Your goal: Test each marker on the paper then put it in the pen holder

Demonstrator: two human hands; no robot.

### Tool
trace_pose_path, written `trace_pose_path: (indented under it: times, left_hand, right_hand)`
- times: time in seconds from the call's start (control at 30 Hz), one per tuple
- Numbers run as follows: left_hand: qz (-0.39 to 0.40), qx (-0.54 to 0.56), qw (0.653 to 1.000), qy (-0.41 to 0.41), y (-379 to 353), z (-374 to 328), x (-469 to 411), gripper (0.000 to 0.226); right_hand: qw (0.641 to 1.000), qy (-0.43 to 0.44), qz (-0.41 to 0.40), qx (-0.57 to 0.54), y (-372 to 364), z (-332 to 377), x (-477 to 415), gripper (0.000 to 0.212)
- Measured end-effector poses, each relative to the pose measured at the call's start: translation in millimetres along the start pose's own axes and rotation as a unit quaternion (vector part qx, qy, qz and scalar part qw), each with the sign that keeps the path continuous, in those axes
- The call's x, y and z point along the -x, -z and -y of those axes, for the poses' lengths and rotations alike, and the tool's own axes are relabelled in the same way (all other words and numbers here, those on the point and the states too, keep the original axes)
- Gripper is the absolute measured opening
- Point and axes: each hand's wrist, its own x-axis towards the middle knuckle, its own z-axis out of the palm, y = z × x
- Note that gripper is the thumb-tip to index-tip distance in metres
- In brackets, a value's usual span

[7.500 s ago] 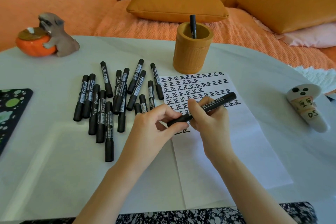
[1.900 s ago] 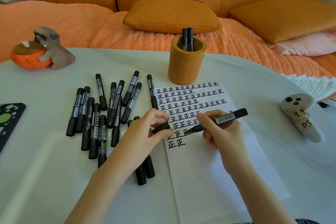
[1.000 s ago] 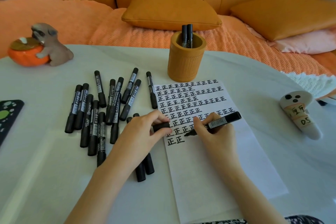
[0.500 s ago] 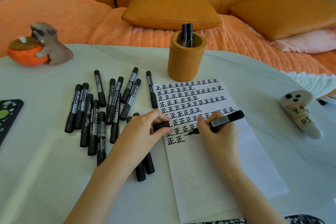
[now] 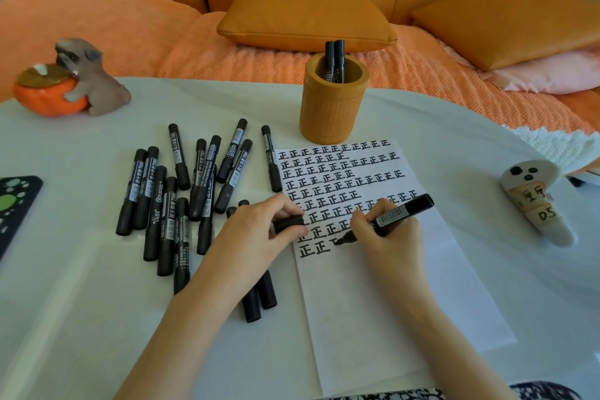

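My right hand [image 5: 388, 242] grips an uncapped black marker [image 5: 397, 214], its tip touching the white paper [image 5: 389, 295] beside the lowest rows of written characters. My left hand [image 5: 256, 237] pinches the marker's black cap [image 5: 287, 224] at the paper's left edge. Several capped black markers [image 5: 181, 191] lie loose on the table to the left; two of them reach under my left wrist. The tan pen holder [image 5: 332, 101] stands behind the paper with two markers [image 5: 334, 58] upright in it.
A dog-and-orange figurine [image 5: 68, 81] sits at the far left, a dark spotted pad [image 5: 13, 204] at the left edge. A white ghost-shaped object [image 5: 532, 198] lies at the right. Orange sofa cushions [image 5: 305, 16] run behind the white table [image 5: 81, 318].
My right hand has moved the marker tip slightly along the paper, adding a stroke to the lower row. My left hand keeps holding the cap in place.
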Motion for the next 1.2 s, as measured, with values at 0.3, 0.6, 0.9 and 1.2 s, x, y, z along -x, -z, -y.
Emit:
trace_pose_path:
  times: [0.3, 0.6, 0.9, 1.2]
  left_hand:
    - [-0.002, 0.003, 1.000, -0.001, 0.1, -0.1, 0.1, 0.018]
    - [0.001, -0.005, 1.000, -0.001, 0.4, -0.6, 0.1, 0.018]
    - [0.002, -0.004, 1.000, -0.001, 1.0, -1.5, 0.8, 0.017]
    - [0.003, -0.006, 1.000, 0.000, 0.7, -1.1, 0.5, 0.018]
  right_hand:
    - [1.000, 0.003, -0.003, 0.000, 1.8, 1.0, 0.0, 0.031]
    - [1.000, -0.001, 0.000, 0.000, 0.6, 1.1, 0.0, 0.033]
    - [1.000, -0.001, -0.011, -0.001, 1.3, 1.9, 0.7, 0.032]
    - [1.000, 0.007, -0.005, -0.006, -0.5, 1.1, 0.5, 0.032]
